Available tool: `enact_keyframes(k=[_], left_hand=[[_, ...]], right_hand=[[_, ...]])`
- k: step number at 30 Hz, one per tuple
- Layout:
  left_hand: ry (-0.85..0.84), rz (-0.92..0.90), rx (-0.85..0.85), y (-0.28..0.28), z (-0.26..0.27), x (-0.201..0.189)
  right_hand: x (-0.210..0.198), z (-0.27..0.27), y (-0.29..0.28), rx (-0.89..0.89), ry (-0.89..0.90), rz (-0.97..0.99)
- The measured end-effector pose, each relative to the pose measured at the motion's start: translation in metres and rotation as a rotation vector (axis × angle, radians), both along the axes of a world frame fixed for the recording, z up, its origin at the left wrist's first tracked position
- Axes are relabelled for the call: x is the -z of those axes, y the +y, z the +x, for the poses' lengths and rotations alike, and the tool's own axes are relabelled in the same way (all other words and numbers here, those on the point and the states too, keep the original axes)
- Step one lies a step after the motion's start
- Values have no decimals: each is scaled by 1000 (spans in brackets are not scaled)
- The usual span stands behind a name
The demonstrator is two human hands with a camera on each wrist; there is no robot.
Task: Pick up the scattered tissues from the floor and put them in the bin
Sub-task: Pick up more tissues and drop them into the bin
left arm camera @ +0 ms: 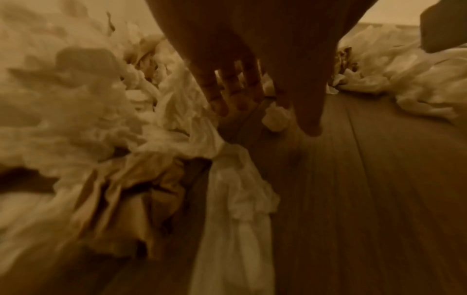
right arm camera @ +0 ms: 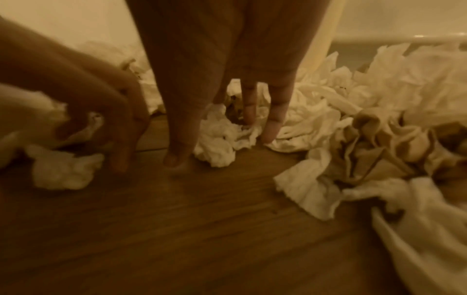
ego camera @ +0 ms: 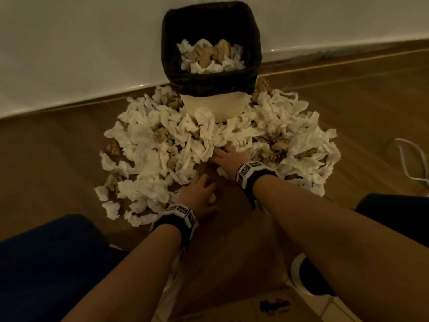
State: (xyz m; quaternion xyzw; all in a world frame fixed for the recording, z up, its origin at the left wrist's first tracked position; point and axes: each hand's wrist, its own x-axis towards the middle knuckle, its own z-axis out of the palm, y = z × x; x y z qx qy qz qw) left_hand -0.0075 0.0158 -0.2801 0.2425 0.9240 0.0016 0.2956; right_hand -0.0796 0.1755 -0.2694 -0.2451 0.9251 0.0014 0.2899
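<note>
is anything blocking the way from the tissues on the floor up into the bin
Nothing visible does. The bin stands open-topped just behind the tissues, with no lid, and is only partly filled. Both hands already rest at the pile's near edge.

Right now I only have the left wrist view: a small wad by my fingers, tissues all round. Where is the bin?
Observer: Straight ahead in the head view. The bin stands beyond the pile, against the wall.
Operator: Have I actually got the wad?
Observer: It looks so. In the right wrist view, the left hand has its fingers curled round the wad.
Operator: And my other hand?
Observer: The right hand is ahead of the left, its straight fingers resting on tissues at the pile's near edge.
</note>
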Motion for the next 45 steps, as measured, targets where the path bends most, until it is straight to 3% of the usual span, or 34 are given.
enact_keyframes(k=[10, 16, 19, 22, 29, 33, 35, 38, 41, 45], left_hand=[[-20, 161, -247, 5, -8, -1], [182, 308, -439, 2, -8, -11], [352, 203, -474, -3, -11, -18], [435, 53, -479, -9, -13, -18], [375, -122, -472, -17, -15, -21], [378, -148, -436, -20, -22, -25], [375, -4, -496, -18, -24, -30], [340, 367, -806, -12, -29, -43], [157, 556, -1172, -9, -41, -52], [-93, 965, -1385, -9, -54, -68]], right_hand=[[6, 10, 5, 49, -81, -115], [7, 17, 7, 197, -92, -148], [1, 16, 4, 359, -111, -197], [-3, 18, 5, 633, -114, -318], [-2, 27, 18, 901, -44, -449], [-5, 27, 21, 1120, -21, -622], [-10, 26, 23, 1306, -130, -791], [-22, 30, 23, 1469, -392, -948], [-44, 36, 25, 1534, -703, -1122], [-72, 35, 33, 1704, -984, -1630]])
